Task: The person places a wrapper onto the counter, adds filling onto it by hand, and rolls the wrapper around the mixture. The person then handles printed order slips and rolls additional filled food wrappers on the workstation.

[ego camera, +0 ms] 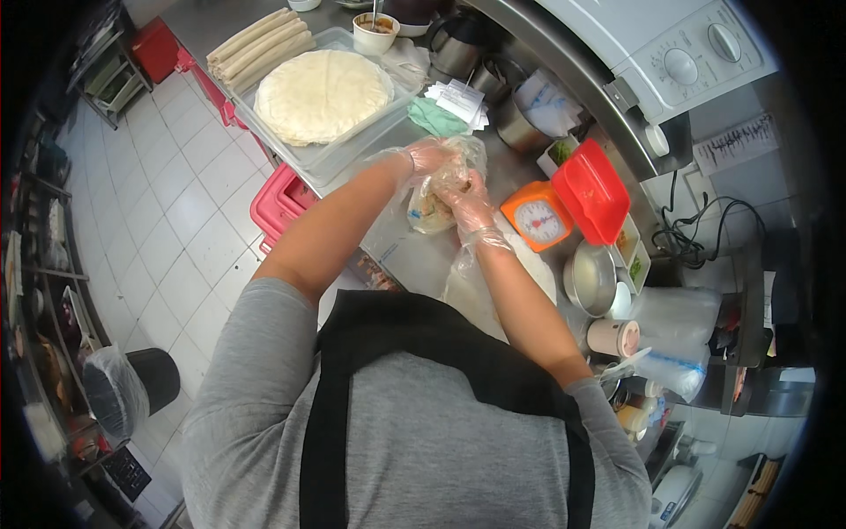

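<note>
My left hand [431, 157] and my right hand [468, 202] both wear clear plastic gloves. Between them is a clear plastic bag [429, 215] with a pale, speckled food filling inside. The left hand grips the bag's gathered upper part, and the right holds it lower down, by the filling. The fingers are partly hidden by crumpled plastic. Beneath my right forearm lies a thin, pale sheet of dough [537, 268] on the steel table [413, 264]. An orange dial kitchen scale [538, 215] stands just right of my right hand, with a red plastic container [591, 192] tilted against it.
A stack of round flat dough sheets [324, 96] fills a clear plastic tray [324, 165], beside several dough rolls [261, 49]. Behind are a green cloth [436, 118] and steel pots [519, 122]. A metal bowl [590, 281] stands right; a pink crate [277, 205] sits below the left edge.
</note>
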Tool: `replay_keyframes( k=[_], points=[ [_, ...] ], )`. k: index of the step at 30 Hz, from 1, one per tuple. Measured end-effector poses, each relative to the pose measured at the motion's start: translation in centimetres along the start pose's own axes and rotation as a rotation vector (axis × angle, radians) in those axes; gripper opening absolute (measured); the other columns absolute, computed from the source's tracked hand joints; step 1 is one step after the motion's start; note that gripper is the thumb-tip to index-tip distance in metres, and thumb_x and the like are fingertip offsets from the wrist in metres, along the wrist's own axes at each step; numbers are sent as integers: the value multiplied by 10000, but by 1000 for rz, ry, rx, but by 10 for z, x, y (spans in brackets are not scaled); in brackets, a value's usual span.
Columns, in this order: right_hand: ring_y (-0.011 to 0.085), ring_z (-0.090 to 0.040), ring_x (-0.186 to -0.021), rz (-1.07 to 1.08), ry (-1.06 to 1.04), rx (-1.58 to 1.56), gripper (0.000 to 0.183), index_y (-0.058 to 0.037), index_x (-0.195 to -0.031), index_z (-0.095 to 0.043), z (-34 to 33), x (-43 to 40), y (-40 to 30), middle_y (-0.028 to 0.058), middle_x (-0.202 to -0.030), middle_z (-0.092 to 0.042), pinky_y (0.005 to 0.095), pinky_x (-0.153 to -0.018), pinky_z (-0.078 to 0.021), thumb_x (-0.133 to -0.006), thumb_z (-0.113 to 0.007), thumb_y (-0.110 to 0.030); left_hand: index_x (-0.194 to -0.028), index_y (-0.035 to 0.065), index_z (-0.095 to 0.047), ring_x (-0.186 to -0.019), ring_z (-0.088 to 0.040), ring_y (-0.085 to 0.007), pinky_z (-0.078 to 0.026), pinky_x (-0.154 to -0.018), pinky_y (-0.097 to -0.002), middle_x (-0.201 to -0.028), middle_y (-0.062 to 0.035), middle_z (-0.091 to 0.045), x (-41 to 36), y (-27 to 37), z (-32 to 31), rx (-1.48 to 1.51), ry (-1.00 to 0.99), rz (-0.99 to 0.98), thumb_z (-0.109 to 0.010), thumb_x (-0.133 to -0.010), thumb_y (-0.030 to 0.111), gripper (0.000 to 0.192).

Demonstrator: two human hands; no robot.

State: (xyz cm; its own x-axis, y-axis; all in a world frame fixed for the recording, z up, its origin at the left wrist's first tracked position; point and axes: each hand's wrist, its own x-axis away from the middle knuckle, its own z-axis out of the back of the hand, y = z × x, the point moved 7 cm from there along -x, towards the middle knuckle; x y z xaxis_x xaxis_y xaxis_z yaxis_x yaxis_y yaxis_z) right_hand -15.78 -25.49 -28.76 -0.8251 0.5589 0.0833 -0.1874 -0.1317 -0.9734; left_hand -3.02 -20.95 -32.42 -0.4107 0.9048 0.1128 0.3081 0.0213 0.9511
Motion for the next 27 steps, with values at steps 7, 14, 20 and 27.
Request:
replay_keyframes(
  k=[7, 14, 20, 27],
  points=[
    [173, -641, -819, -158, 73, 16, 443, 13, -1123, -593, 21, -9, 26, 119, -1038, -618, 284, -584, -585, -773, -760, -201, -1143, 2, -628, -968, -649, -300, -505, -851, -392, -1097, -200, -659, 67, 40, 22, -957, 336, -17, -635, -860, 417, 503],
    [219, -656, -798, 87, -31, 434, 587, 36, -1066, -615, 0, 17, -24, 107, -910, -671, 347, -751, -529, -635, -829, -299, -1230, -22, -559, -969, -658, -234, -530, -860, -396, -1146, -138, -647, 114, -24, -5, 280, 450, 168, -612, -915, 237, 412],
    [188, -634, -849, 9, -187, 282, 538, -41, -1080, -620, 0, 1, 23, 75, -968, -654, 336, -768, -520, -637, -839, -253, -1237, -26, -542, -1055, -631, -251, -504, -928, -411, -1137, -139, -646, 71, -51, -8, 609, 197, 5, -537, -962, 211, 362],
    [199, -614, -961, -358, -314, -465, 512, -105, -1205, -525, -2, 22, 13, 66, -1054, -611, 368, -743, -530, -744, -746, -66, -1226, -29, -540, -964, -667, -266, -563, -829, -388, -1125, -148, -645, 99, -33, -8, 551, 120, -55, -574, -936, 100, 319]
  ],
)
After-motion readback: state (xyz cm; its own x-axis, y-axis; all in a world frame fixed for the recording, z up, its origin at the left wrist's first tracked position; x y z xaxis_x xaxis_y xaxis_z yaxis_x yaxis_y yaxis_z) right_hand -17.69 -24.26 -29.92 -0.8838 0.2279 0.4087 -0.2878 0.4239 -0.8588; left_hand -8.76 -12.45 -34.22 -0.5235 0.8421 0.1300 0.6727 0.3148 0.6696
